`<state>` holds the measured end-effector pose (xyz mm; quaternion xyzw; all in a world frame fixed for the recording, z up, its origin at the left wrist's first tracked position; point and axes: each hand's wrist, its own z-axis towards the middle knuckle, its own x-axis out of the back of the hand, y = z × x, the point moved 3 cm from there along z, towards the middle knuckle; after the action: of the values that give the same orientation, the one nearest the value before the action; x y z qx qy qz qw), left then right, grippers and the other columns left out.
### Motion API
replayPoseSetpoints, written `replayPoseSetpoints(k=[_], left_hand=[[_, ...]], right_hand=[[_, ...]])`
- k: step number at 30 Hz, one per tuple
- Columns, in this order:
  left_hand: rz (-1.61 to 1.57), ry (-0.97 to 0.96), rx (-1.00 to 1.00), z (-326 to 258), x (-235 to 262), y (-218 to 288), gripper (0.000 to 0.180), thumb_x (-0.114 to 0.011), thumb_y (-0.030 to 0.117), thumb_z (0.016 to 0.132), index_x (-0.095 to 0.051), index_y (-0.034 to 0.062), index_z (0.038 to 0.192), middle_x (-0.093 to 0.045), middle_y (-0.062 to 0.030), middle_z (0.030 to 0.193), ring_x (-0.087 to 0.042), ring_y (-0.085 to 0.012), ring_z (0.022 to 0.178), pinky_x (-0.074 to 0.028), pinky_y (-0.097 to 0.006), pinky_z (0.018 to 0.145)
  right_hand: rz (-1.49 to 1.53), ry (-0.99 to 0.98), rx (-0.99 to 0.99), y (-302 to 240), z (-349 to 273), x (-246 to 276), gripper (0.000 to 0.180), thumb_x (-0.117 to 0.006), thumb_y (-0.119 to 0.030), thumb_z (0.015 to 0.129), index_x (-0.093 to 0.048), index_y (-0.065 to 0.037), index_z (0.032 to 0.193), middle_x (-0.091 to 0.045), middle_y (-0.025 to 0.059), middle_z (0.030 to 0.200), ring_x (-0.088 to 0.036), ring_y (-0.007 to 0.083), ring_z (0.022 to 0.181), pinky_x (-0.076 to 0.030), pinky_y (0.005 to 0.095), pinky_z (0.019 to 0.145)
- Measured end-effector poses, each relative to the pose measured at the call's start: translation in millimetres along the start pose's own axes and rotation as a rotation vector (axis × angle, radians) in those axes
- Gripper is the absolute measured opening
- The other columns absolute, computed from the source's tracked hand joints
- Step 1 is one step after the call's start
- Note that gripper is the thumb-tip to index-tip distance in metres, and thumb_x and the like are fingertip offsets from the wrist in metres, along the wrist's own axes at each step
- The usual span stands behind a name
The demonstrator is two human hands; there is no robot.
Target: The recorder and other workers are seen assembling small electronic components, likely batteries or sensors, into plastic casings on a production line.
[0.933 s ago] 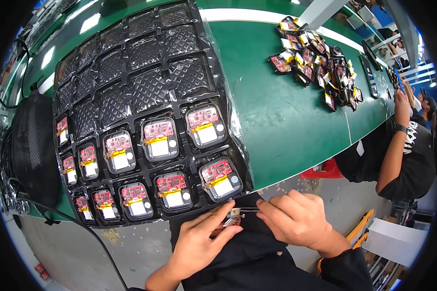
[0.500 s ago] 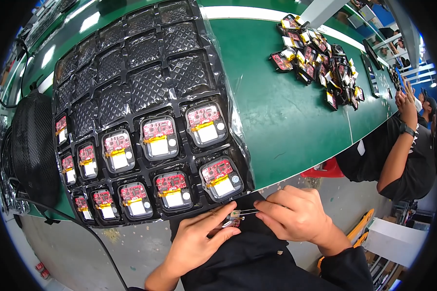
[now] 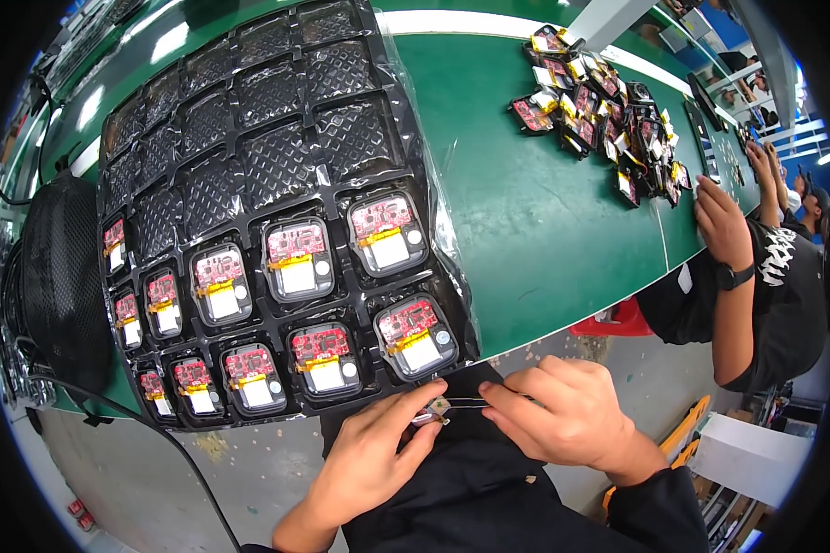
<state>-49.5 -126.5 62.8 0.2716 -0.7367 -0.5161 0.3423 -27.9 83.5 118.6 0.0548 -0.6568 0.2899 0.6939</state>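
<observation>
My left hand [image 3: 367,453] is closed around a small electronic module [image 3: 432,414], held just off the table's front edge above my lap. Its fingers cover most of the module. From the right, my right hand [image 3: 563,417] pinches a pair of thin metal tweezers [image 3: 468,403], whose tips reach the module's edge. Directly beyond my hands lies a black plastic tray [image 3: 273,167]. Its two nearer rows hold several square black casings [image 3: 417,338] with red circuit boards, yellow tape and white blocks; the farther pockets are bare.
A heap of similar casings [image 3: 609,120] lies on the green table [image 3: 516,249] at the far right. A co-worker's hand [image 3: 724,221] rests by the table edge. A black mesh bag [image 3: 65,276] stands at the left, with a black cable [image 3: 189,456] hanging over the edge.
The module has turned slightly in my left fingers, and the tweezers have shifted a little with it. The co-worker's arm has swung down and left onto the table edge.
</observation>
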Motion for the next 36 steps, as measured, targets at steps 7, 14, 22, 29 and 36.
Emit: replayPoseSetpoints(k=[7, 14, 22, 29, 36], left_hand=[[0.105, -0.044, -0.174, -0.4, -2.2, -3.8, 0.046, -0.073, 0.0, 0.085, -0.067, 0.0024, 0.131, -0.071, -0.0169, 0.123, -0.07, -0.0268, 0.092, -0.057, -0.036, 0.079], [0.019, -0.139, -0.118, 2.0, 4.0, -8.2, 0.043, -0.072, 0.003, 0.087, -0.068, 0.0011, 0.129, -0.071, -0.0182, 0.123, -0.069, -0.0327, 0.1, -0.056, -0.038, 0.088], [-0.053, -0.182, -0.085, 3.1, 6.1, -12.6, 0.044, -0.074, 0.0, 0.081, -0.071, -0.0005, 0.125, -0.073, -0.0187, 0.116, -0.073, -0.0289, 0.092, -0.058, -0.035, 0.082], [-0.065, -0.176, 0.0, 2.1, 8.8, -15.6, 0.044, -0.074, 0.0, 0.081, -0.071, -0.0001, 0.125, -0.073, -0.0187, 0.116, -0.074, -0.0278, 0.092, -0.058, -0.034, 0.083], [-0.007, -0.172, -0.04, 4.6, 7.8, -12.1, 0.044, -0.074, 0.001, 0.082, -0.071, 0.0007, 0.125, -0.073, -0.0181, 0.118, -0.074, -0.0281, 0.094, -0.059, -0.035, 0.084]], right_hand=[[-0.021, -0.089, 0.052, -4.1, 0.0, -4.9, 0.022, -0.078, -0.021, 0.081, -0.074, -0.007, 0.097, -0.052, -0.003, 0.078, -0.054, 0.0112, 0.068, -0.043, 0.0256, 0.051], [-0.058, -0.219, 0.128, -5.9, 9.8, -1.3, 0.013, -0.074, -0.02, 0.082, -0.07, -0.008, 0.085, -0.05, -0.0019, 0.075, -0.056, 0.011, 0.068, -0.045, 0.0257, 0.051], [0.13, -0.338, 0.142, 5.1, 22.9, -10.3, 0.021, -0.072, -0.021, 0.083, -0.063, -0.011, 0.068, -0.053, 0.0004, 0.071, -0.061, 0.0159, 0.068, -0.051, 0.031, 0.053], [0.023, -0.202, 0.118, 0.8, 23.9, -2.1, 0.019, -0.072, -0.02, 0.078, -0.062, -0.011, 0.066, -0.052, 0.0, 0.071, -0.06, 0.016, 0.068, -0.05, 0.0301, 0.053], [-0.135, -0.25, 0.226, -6.7, 21.4, -3.2, 0.011, -0.067, -0.022, 0.065, -0.061, -0.013, 0.065, -0.05, -0.0005, 0.07, -0.056, 0.0135, 0.065, -0.046, 0.0268, 0.05]])
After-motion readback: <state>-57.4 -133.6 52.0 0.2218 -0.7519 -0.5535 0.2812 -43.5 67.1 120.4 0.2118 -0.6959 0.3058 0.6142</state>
